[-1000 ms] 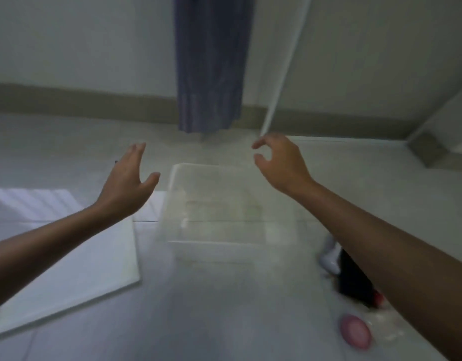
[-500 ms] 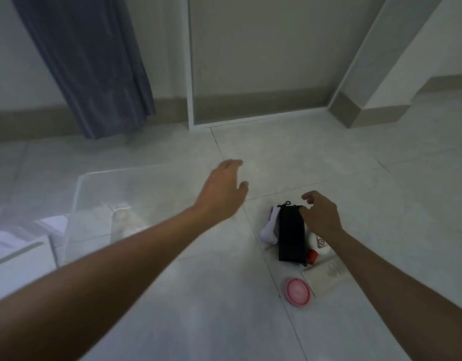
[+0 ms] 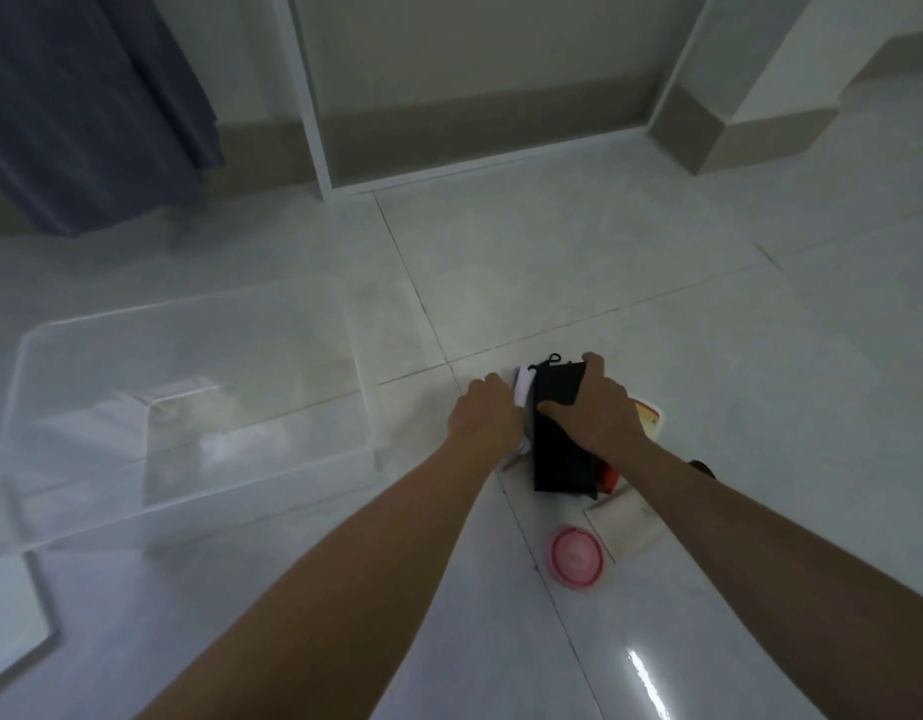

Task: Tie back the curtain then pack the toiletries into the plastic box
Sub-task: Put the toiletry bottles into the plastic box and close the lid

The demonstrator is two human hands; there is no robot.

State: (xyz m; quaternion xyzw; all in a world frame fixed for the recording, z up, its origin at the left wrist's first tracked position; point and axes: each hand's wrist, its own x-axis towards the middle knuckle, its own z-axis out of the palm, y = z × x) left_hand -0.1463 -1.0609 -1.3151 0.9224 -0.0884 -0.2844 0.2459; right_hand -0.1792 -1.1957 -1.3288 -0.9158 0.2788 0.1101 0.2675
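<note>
A pile of toiletries lies on the tiled floor right of centre. On top is a black pouch [image 3: 560, 454], and my right hand [image 3: 591, 413] grips its upper end, thumb on the near face and fingers over the far edge. My left hand [image 3: 482, 415] is curled against a white item [image 3: 524, 389] at the pouch's left side; its fingertips are hidden. A round pink lid [image 3: 577, 558] and a pale flat packet [image 3: 628, 522] lie nearer me. The clear plastic box [image 3: 189, 407] stands open to the left. The blue curtain [image 3: 85, 106] hangs at the top left.
A white door frame [image 3: 308, 96] and a beige skirting run along the wall behind. A white lid or board [image 3: 12, 631] lies at the left edge by the box. A red-capped item [image 3: 611, 478] peeks from under the pouch.
The view swung from the box and curtain down to the toiletries. Both hands dropped from mid-air onto the pile; the right took hold of the black pouch, the left reached the white item.
</note>
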